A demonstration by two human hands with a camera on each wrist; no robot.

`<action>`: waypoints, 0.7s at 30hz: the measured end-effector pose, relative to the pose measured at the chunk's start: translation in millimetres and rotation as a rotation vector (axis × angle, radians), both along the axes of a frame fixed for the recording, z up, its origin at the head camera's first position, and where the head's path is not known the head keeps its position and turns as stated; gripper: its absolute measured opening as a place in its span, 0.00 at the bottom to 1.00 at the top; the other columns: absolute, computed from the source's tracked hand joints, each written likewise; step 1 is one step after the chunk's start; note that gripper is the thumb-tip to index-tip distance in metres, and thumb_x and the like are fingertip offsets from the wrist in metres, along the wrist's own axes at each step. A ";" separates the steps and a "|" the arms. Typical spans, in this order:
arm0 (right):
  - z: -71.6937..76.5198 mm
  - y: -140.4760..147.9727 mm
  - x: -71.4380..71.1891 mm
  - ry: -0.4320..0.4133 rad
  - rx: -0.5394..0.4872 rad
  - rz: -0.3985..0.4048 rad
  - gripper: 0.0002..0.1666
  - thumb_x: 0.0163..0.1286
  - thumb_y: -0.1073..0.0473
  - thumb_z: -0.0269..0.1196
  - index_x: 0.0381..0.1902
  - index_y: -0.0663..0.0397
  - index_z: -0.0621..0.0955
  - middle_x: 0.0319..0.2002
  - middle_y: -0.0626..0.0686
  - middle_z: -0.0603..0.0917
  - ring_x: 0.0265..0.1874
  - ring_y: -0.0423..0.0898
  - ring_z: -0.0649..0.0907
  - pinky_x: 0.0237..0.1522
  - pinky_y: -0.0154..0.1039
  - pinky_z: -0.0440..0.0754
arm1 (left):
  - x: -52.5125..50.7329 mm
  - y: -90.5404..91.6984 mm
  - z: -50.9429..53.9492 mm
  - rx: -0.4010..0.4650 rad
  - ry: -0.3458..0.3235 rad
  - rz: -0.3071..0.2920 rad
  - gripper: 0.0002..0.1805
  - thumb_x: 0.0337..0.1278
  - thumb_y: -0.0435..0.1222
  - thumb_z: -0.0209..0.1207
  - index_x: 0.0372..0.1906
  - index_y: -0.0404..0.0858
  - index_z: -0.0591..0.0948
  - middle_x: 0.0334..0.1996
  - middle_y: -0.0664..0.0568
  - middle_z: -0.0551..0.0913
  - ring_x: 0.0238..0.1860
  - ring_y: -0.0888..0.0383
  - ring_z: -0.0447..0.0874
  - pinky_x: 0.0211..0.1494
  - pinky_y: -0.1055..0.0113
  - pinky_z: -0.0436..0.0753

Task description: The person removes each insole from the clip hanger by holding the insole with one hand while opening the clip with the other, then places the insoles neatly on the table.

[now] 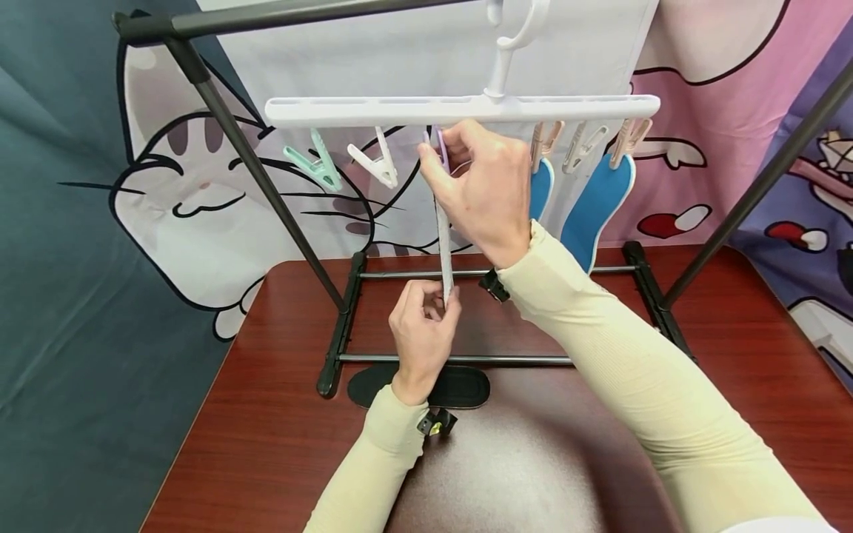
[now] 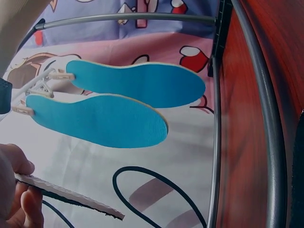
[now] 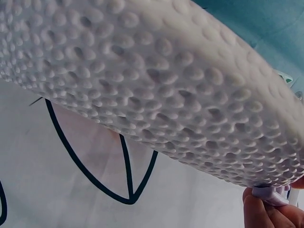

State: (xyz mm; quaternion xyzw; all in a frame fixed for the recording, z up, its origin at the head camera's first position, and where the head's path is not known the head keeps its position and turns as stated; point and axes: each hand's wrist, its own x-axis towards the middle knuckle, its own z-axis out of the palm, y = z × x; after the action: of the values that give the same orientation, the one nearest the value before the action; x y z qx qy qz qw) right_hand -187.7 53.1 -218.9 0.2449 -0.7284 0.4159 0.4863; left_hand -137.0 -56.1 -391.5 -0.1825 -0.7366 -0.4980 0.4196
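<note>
Below a white hanger bar (image 1: pixel 400 111), my right hand (image 1: pixel 486 189) pinches a lilac clothespin (image 3: pixel 270 195) at the upper end of an insole (image 1: pixel 444 240). The insole hangs nearly edge-on to the head view; its bumpy whitish face fills the right wrist view, and a dark side shows in the left wrist view. My left hand (image 1: pixel 423 329) grips the lower end between thumb and fingers. To the right, two blue insoles (image 2: pixel 104 121) hang from beige clothespins (image 1: pixel 629 141). Whether the lilac clothespin bites the insole's edge firmly, I cannot tell.
A mint clothespin (image 1: pixel 320 166) and a white clothespin (image 1: pixel 378 161) hang at the left, a greyish one (image 1: pixel 583 146) between the beige ones. The black rack (image 1: pixel 246 155) stands on a red-brown table (image 1: pixel 266 414). A black insole (image 1: pixel 469 387) lies behind my left wrist.
</note>
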 end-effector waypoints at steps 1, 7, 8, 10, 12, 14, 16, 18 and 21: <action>0.1 0.0 -0.1 0.001 0.001 0.000 0.11 0.64 0.58 0.68 0.30 0.63 0.86 0.25 0.53 0.89 0.23 0.43 0.86 0.28 0.35 0.76 | 0.0 -0.2 -0.1 0.002 -0.001 0.000 0.05 0.56 0.29 0.67 0.34 0.36 0.80 0.27 0.48 0.79 0.18 0.58 0.76 0.21 0.68 0.76; 1.1 1.2 -0.1 0.000 0.005 0.001 0.11 0.63 0.59 0.67 0.29 0.63 0.86 0.25 0.53 0.88 0.22 0.42 0.86 0.28 0.34 0.77 | -0.1 -0.3 -1.1 0.007 -0.001 -0.018 0.05 0.56 0.28 0.66 0.34 0.35 0.80 0.28 0.48 0.79 0.19 0.59 0.78 0.22 0.67 0.79; 1.2 1.4 -0.1 -0.002 0.003 0.001 0.10 0.63 0.59 0.67 0.29 0.63 0.86 0.25 0.53 0.88 0.22 0.42 0.86 0.28 0.34 0.78 | -0.3 -0.4 -1.3 0.006 0.002 -0.022 0.05 0.56 0.28 0.66 0.34 0.34 0.80 0.28 0.47 0.79 0.19 0.59 0.78 0.22 0.67 0.79; 1.4 1.7 0.1 -0.004 0.003 -0.001 0.10 0.63 0.59 0.67 0.29 0.62 0.86 0.24 0.53 0.88 0.22 0.42 0.86 0.28 0.34 0.78 | 0.1 -0.3 -0.5 0.008 0.005 -0.028 0.06 0.56 0.27 0.66 0.34 0.34 0.80 0.28 0.47 0.79 0.20 0.59 0.79 0.22 0.67 0.80; 1.3 1.6 0.3 -0.006 0.002 0.000 0.10 0.63 0.59 0.67 0.29 0.62 0.86 0.24 0.53 0.88 0.22 0.42 0.86 0.27 0.34 0.78 | 0.3 -0.3 -0.7 0.005 0.005 -0.029 0.06 0.55 0.27 0.66 0.34 0.34 0.79 0.28 0.47 0.79 0.20 0.59 0.79 0.22 0.67 0.80; 1.3 1.3 0.3 -0.005 0.002 -0.001 0.10 0.63 0.60 0.67 0.29 0.62 0.86 0.25 0.53 0.88 0.22 0.42 0.86 0.27 0.35 0.78 | 0.6 -0.4 -1.4 0.002 0.000 -0.028 0.06 0.55 0.27 0.66 0.33 0.34 0.79 0.28 0.47 0.78 0.20 0.59 0.80 0.22 0.68 0.80; 1.2 0.9 0.3 -0.005 0.003 -0.003 0.10 0.63 0.60 0.66 0.29 0.62 0.86 0.25 0.53 0.88 0.22 0.42 0.86 0.27 0.34 0.78 | 1.0 -0.7 -2.9 -0.002 -0.003 -0.026 0.06 0.55 0.27 0.66 0.33 0.35 0.79 0.27 0.48 0.78 0.21 0.59 0.80 0.22 0.68 0.80; 1.2 0.6 0.3 -0.008 0.001 -0.001 0.10 0.63 0.60 0.66 0.29 0.62 0.86 0.25 0.53 0.88 0.22 0.42 0.86 0.27 0.34 0.77 | 1.4 -0.9 -4.0 -0.007 -0.007 -0.022 0.07 0.54 0.27 0.67 0.32 0.35 0.78 0.27 0.48 0.78 0.21 0.60 0.80 0.23 0.69 0.80; 1.3 0.5 0.3 -0.016 -0.006 -0.001 0.10 0.63 0.60 0.66 0.29 0.62 0.86 0.24 0.52 0.88 0.21 0.41 0.86 0.27 0.33 0.76 | 2.2 -1.4 -5.0 -0.009 -0.006 -0.020 0.07 0.54 0.27 0.67 0.32 0.35 0.78 0.27 0.48 0.78 0.21 0.60 0.80 0.23 0.69 0.80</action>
State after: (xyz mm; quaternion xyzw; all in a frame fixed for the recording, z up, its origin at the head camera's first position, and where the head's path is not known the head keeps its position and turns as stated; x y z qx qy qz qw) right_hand -187.3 53.6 -217.6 0.2400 -0.7313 0.4198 0.4810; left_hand -134.9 -57.6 -396.5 -0.1903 -0.7381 -0.4995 0.4116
